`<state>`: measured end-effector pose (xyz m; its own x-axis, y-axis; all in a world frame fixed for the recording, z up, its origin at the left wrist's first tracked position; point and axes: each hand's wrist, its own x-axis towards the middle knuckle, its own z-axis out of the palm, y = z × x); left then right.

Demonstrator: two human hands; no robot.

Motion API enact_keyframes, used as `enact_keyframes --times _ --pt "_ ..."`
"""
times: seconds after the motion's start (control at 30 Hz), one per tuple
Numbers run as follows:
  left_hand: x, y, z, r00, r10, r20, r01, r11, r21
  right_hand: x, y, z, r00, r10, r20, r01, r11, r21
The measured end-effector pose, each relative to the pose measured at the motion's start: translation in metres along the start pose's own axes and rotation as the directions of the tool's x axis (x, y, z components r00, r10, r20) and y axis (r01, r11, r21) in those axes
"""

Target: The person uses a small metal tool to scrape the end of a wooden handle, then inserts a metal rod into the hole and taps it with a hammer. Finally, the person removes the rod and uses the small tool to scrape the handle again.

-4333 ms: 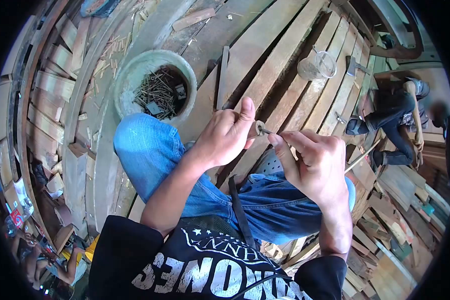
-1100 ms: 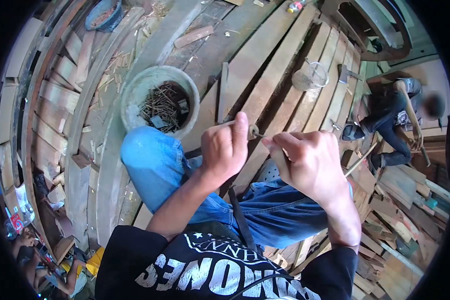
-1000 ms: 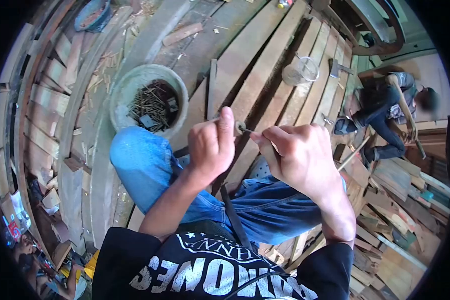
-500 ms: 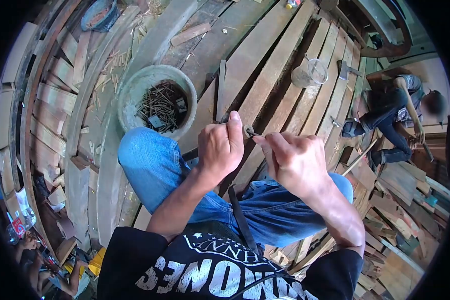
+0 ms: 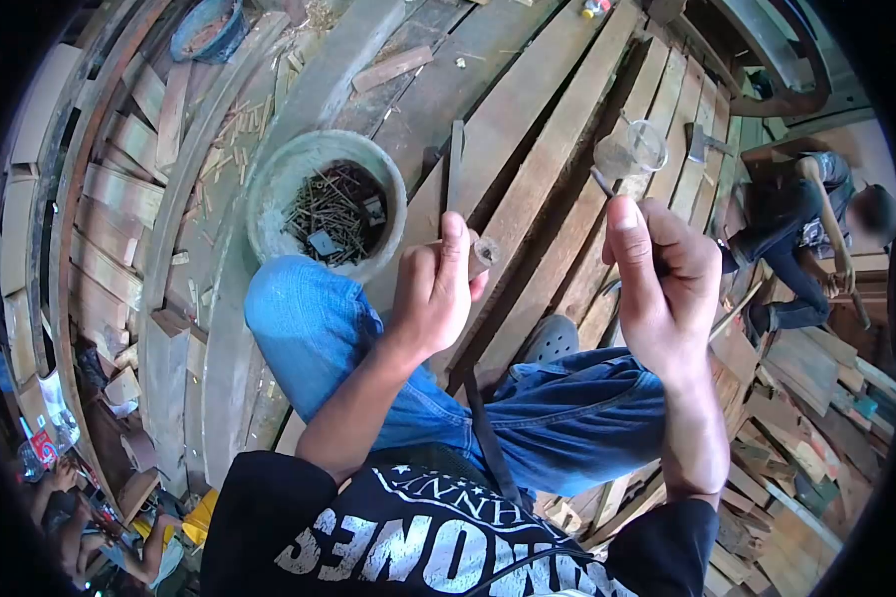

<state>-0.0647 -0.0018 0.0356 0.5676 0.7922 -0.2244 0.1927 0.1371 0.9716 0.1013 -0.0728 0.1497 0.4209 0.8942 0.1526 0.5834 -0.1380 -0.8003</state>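
Note:
My left hand (image 5: 430,289) is closed, thumb up, around a small brownish cylindrical piece (image 5: 484,255) with a round end. What it is exactly I cannot make out. Off to the right, my right hand (image 5: 662,289) pinches a thin dark rod (image 5: 600,183) whose tip sticks out above the thumb; the rest of it is hidden by the fingers. A clear plastic cup (image 5: 631,149) stands on the planks just beyond that tip. Left of my left hand, beside my knee, is a round bucket (image 5: 254,204) holding many nails (image 5: 324,204) or similar metal pieces.
Gapped wooden planks (image 5: 558,149) lie before me. A hammer (image 5: 699,142) rests at the right, near another person (image 5: 806,229) holding a tool. Scrap wood (image 5: 796,448) is piled lower right. A blue tub (image 5: 209,35) sits upper left; other people (image 5: 119,537) sit lower left.
My hands were together at the small piece. Now my right hand has moved away to the right and turned upward with the rod, while my left hand keeps the piece nearly in place.

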Motion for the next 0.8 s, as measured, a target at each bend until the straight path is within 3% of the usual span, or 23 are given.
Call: enact_keyframes --times 0.07,0.13,0.17,0.23,0.3,0.33,0.47,0.5,0.53,0.57,0.63,0.67,0.73,0.8 --pt "-0.005 0.006 0.003 0.989 -0.039 0.144 0.08 0.954 -0.288 -0.003 -0.009 0.001 0.99 0.071 0.118 -0.063 0.995 -0.074" --pt "-0.006 0.005 0.0 0.965 0.042 0.26 0.024 0.969 -0.245 -0.009 -0.014 0.004 0.949 0.157 0.273 -0.112 0.978 -0.175" --pt "-0.005 0.005 -0.003 0.938 0.073 0.339 0.002 0.976 -0.216 -0.012 -0.014 0.005 0.945 0.096 0.312 -0.03 0.977 -0.209" --pt "-0.004 0.003 -0.003 0.933 0.129 0.336 -0.035 0.962 -0.271 -0.016 -0.017 0.007 0.945 0.099 0.311 -0.032 0.976 -0.213" --pt "-0.005 -0.002 0.003 0.967 0.191 0.171 -0.143 0.956 -0.257 -0.014 -0.022 0.001 0.935 0.119 0.333 -0.028 0.964 -0.265" --pt "-0.006 -0.005 0.001 0.972 0.085 0.219 -0.023 0.962 -0.271 -0.013 -0.024 -0.001 0.925 0.138 0.353 -0.022 0.949 -0.314" --pt "-0.006 0.004 -0.008 0.934 -0.104 0.34 0.165 0.974 -0.154 -0.017 -0.02 -0.001 0.923 0.072 0.379 0.067 0.938 -0.341" --pt "-0.008 0.0 -0.005 0.961 0.113 0.254 -0.109 0.994 -0.029 -0.016 -0.021 -0.001 0.919 0.034 0.393 0.121 0.923 -0.364" --pt "-0.009 -0.001 -0.004 0.92 0.339 0.198 -0.365 0.923 0.117 -0.016 -0.021 -0.001 0.914 -0.004 0.407 0.175 0.906 -0.385" --pt "-0.008 -0.001 -0.004 0.92 0.337 0.2 -0.364 0.924 0.118 -0.016 -0.02 -0.002 0.914 -0.002 0.406 0.172 0.907 -0.384" --pt "-0.001 0.009 -0.007 0.952 0.014 0.307 -0.005 1.0 -0.029 -0.015 -0.017 -0.002 0.891 -0.037 0.453 0.267 0.849 -0.455" --pt "-0.002 0.005 -0.003 0.951 0.013 0.309 -0.005 1.0 -0.028 -0.015 -0.015 -0.002 0.891 -0.036 0.452 0.265 0.85 -0.455" --pt "-0.006 -0.003 0.008 0.981 0.111 0.157 -0.126 0.988 0.088 -0.015 -0.008 0.0 0.871 -0.074 0.486 0.321 0.835 -0.448" --pt "-0.006 -0.003 0.009 0.983 0.091 0.16 -0.097 0.995 0.029 -0.013 0.0 0.001 0.873 -0.064 0.483 0.279 0.878 -0.388"
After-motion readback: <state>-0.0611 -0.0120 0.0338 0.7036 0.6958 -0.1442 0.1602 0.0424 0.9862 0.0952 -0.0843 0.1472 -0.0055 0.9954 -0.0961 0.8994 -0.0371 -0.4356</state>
